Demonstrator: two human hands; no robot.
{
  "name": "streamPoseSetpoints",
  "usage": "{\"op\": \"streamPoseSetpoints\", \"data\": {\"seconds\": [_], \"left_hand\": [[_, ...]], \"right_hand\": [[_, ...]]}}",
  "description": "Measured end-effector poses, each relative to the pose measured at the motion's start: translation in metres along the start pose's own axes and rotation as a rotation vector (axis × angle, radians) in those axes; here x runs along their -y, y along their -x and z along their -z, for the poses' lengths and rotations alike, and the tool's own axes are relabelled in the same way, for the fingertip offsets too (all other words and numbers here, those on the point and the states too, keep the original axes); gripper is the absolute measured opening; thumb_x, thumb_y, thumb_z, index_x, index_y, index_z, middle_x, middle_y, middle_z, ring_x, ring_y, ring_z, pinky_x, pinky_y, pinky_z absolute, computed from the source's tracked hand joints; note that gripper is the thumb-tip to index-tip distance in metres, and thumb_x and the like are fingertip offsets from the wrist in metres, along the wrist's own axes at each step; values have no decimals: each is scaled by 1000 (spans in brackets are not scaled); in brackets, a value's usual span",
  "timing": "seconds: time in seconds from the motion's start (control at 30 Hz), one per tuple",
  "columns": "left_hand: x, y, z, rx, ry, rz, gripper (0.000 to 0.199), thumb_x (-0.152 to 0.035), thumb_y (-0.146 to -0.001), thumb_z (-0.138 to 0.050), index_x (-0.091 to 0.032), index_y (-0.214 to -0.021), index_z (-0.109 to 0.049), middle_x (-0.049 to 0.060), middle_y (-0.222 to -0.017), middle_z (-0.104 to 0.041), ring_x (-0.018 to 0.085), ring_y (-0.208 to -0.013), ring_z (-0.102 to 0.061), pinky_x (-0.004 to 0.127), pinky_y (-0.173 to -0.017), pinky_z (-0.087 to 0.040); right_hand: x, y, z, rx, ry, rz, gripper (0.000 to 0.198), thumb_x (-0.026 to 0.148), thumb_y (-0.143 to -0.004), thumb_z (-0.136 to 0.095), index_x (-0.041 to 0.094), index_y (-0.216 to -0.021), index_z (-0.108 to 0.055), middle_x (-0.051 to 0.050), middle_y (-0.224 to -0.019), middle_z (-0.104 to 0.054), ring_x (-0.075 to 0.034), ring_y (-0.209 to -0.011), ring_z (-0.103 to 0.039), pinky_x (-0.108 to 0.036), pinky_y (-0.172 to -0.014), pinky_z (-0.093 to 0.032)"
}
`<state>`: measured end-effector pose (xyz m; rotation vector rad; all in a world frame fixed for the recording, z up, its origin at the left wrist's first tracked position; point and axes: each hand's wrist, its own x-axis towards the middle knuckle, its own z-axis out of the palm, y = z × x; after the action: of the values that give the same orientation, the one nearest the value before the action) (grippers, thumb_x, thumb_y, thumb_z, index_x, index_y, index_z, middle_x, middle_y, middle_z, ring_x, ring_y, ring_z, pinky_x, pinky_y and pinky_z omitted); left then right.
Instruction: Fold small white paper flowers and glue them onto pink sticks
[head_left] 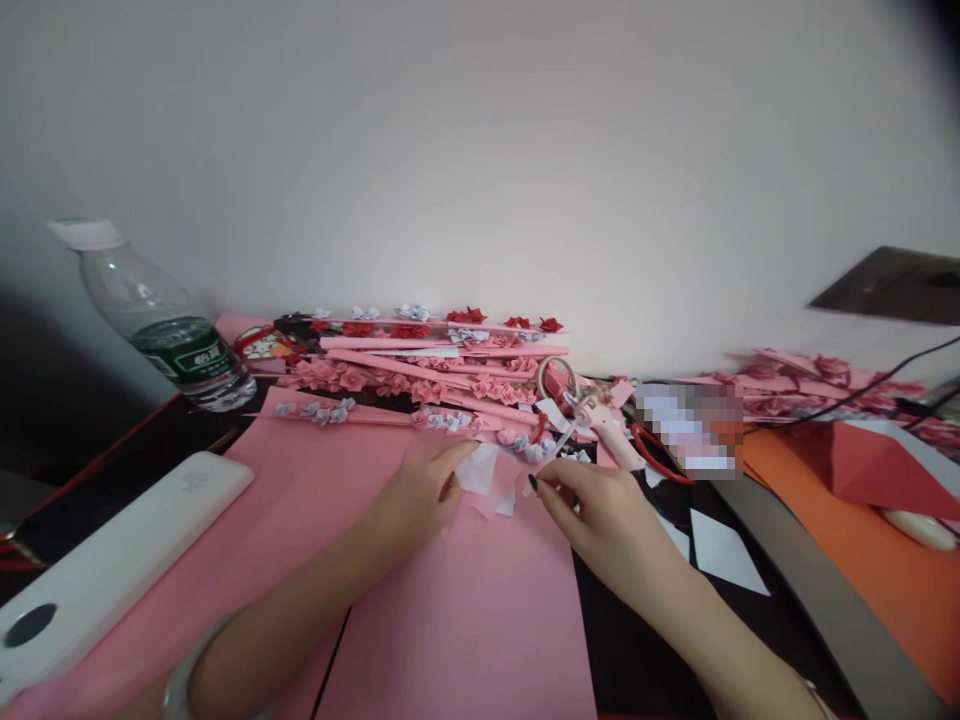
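Observation:
My left hand (420, 490) is closed at the edge of a small white paper piece (478, 467), thumb and index finger against it. A pink paper piece (504, 482) lies against the white one, between my hands. My right hand (592, 500) is in a pinch just right of these pieces; a small pale, see-through bit shows at its fingertips, too small to name. Under both hands lies a large pink paper sheet (450, 620). Just behind my right hand are a pale pink glue gun-like tool (611, 430) and a tape roll (556, 378).
Paper-flower stems (420, 385) in pink, red and white are piled along the wall. A water bottle (184, 340) and a long white device (127, 560) stand left. To the right lie a white paper diamond (727, 552), orange paper (847, 530) and red folded paper (889, 465).

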<state>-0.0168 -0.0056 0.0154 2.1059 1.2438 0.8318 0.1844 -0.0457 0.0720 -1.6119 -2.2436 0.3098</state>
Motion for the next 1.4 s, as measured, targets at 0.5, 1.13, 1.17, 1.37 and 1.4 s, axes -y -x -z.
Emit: {"op": "streamPoseSetpoints", "data": {"seconds": [0.5,1.13,1.17,1.37,1.4], "left_hand": [[13,-4,-5,110,-15,-214,33,-14,-84,-40,-20,-111,-58,6,-114,-61,18,-105,-55,33,-95,-40],[18,-12,-1,-146,781,327,28,-34,-80,-53,-15,-98,-62,5,-96,-65,19,-93,-59,32,-84,-47],[18,-12,-1,-159,829,334,29,-34,-79,-54,-15,-99,-62,6,-98,-65,19,-95,-58,32,-85,-47],[15,-14,5,-379,781,312,36,-38,-79,-55,-15,-106,-60,7,-105,-64,22,-99,-59,34,-90,-46],[15,-14,5,-401,770,307,38,-39,-79,-54,-15,-108,-59,7,-106,-64,22,-99,-59,34,-90,-46]], "right_hand": [[-2,-26,-24,-164,-11,172,16,19,-86,-43,17,-81,-58,-2,-71,-61,-11,-60,-54,-20,-57,-37],[-9,-27,-71,-192,260,516,27,15,-87,-47,21,-111,-57,-5,-107,-64,-19,-101,-50,-36,-82,-35],[-10,-28,-72,-204,261,514,24,16,-88,-46,21,-108,-59,-5,-104,-65,-19,-98,-51,-35,-81,-34],[-18,-22,-63,-352,213,421,22,14,-87,-47,20,-104,-60,-4,-108,-64,-20,-97,-49,-35,-78,-29],[-20,-21,-61,-370,216,384,23,13,-86,-47,20,-104,-60,-4,-109,-64,-20,-98,-48,-36,-79,-28]]}}
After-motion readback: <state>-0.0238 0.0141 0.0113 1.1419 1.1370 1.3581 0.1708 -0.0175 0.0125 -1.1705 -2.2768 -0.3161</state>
